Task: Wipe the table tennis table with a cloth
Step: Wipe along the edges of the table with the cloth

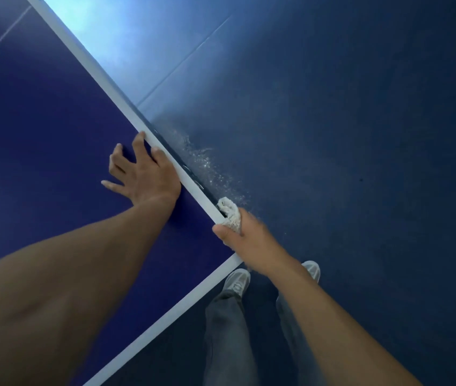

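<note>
- The counter (40, 162), a deep blue table tennis top, fills the frame from 12 round to 8 o'clock, and its near corner juts out at 5 o'clock of centre.
- White border lines (115, 90) edge the top, one running up to 11 o'clock, the other dropping to 7 o'clock from that corner.
- The left hand (144, 174) lies flat on the blue, fingers spread wide, holding nothing, its far side touching the white edge line.
- The right hand (244, 238) is just off the counter's side edge at 4 o'clock of the left one, fist closed round a whitish cloth (231, 214).
- The cloth bulges out above the fist and presses against the dark side rim of the counter, just up from the corner.
- Pale specks (207, 160) lie scattered on the floor (360, 135) beside the edge, toward 12 o'clock of the cloth.
- The floor is dark blue, with thin seam lines and a bright glare patch (101, 20) at 11 o'clock.
- Down at 6 o'clock: grey trousers (226, 330) and pale shoes (238, 282) on that floor.
</note>
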